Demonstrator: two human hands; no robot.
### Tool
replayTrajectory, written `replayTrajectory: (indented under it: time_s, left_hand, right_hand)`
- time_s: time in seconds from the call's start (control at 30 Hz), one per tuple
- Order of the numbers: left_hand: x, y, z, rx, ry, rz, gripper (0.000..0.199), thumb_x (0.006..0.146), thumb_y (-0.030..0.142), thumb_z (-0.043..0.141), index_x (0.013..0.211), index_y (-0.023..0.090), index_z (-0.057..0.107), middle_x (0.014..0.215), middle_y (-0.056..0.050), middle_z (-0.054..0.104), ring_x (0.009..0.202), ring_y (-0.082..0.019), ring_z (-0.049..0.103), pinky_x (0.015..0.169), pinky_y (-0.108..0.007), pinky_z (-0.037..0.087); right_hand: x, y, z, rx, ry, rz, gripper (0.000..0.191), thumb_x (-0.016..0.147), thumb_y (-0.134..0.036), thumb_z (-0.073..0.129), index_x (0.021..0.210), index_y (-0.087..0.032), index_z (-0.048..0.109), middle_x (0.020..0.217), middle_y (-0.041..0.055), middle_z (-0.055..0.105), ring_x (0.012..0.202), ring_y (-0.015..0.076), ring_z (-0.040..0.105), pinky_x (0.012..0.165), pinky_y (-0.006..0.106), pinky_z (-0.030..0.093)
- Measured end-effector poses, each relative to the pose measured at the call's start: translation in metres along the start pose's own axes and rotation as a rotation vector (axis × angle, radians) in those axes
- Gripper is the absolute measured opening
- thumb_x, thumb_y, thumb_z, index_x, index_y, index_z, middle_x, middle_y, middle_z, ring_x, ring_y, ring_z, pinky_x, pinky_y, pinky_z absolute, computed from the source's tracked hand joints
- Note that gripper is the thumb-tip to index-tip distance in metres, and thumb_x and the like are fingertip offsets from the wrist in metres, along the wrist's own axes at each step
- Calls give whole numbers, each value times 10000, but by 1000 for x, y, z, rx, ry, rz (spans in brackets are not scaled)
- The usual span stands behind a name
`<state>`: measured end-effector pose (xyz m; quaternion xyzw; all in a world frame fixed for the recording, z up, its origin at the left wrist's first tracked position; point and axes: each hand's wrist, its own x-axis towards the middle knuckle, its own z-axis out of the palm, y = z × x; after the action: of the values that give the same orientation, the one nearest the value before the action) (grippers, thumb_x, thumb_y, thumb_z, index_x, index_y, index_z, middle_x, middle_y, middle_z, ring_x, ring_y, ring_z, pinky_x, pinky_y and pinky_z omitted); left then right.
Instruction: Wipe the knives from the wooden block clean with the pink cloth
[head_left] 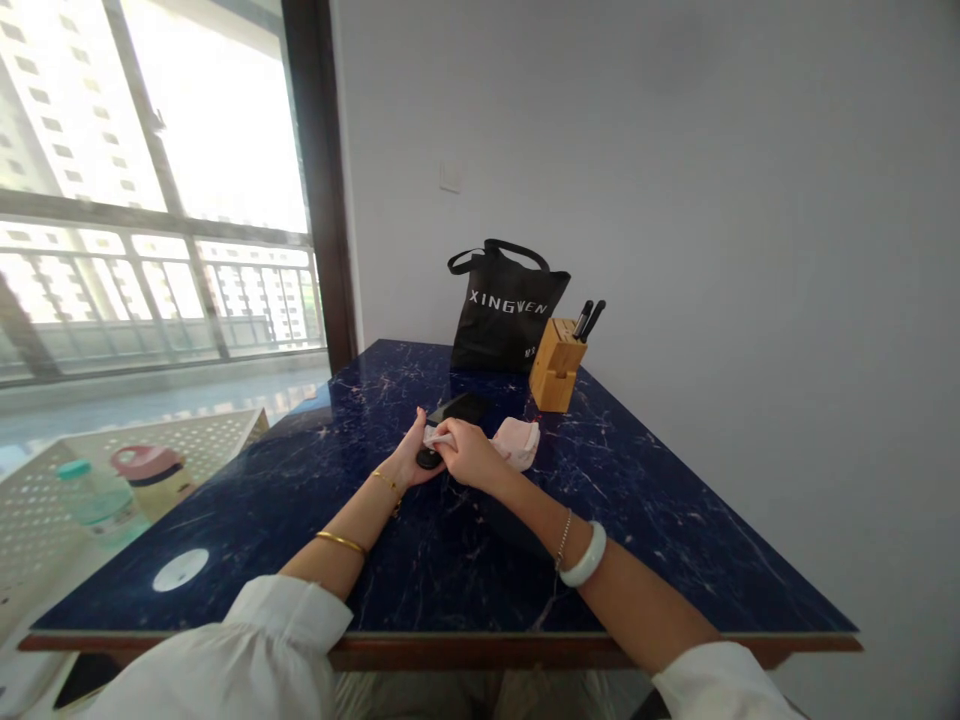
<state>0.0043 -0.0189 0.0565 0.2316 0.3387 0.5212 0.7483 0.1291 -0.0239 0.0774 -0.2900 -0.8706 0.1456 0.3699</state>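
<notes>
Over the blue table, my left hand (pixel 411 458) is closed around the black handle of a kitchen knife (pixel 466 406). Its wide, dark blade points away from me, and my fingers partly hide the handle. My right hand (pixel 469 455) pinches a pale pink cloth (pixel 517 441) and presses a bunched part of it against the knife near the handle. The rest of the cloth spreads out to the right, beyond my right wrist.
A wooden knife block (pixel 555 368) with black-handled tools stands behind the cloth. A black tote bag (pixel 506 312) leans against the wall. At the left, a white perforated basket (pixel 45 500) holds bottles. A white round spot (pixel 181 570) marks the dark blue marbled table (pixel 637 560).
</notes>
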Motion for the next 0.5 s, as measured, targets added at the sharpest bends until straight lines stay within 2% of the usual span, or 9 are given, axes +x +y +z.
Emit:
replayTrajectory:
  time_s: [0.13, 0.33, 0.5]
  left_hand:
    - [0, -2, 3, 23, -8, -6, 583, 779, 629, 218, 678, 154, 540, 484, -20, 545, 460, -148, 547, 482, -257, 468]
    - [1, -1, 1, 30, 29, 4, 577, 784, 626, 206, 587, 168, 495, 441, -17, 523, 460, -151, 546, 487, -254, 465]
    - [2, -2, 2, 47, 26, -12, 574, 786, 626, 206, 617, 171, 513, 450, -7, 525, 436, -138, 534, 452, -243, 458]
  right_hand:
    - [1, 7, -3, -24, 38, 38, 76, 739, -108, 468, 786, -155, 505, 799, 42, 561, 782, 147, 515, 719, 251, 380]
    - [-10, -10, -4, 27, -57, -83, 111, 750, -107, 457, 836, -172, 484, 865, 33, 533, 830, 132, 498, 762, 242, 369]
    - [-8, -4, -5, 20, -16, 20, 107, 746, -97, 447, 812, -169, 493, 827, 30, 539, 826, 142, 499, 767, 257, 372]
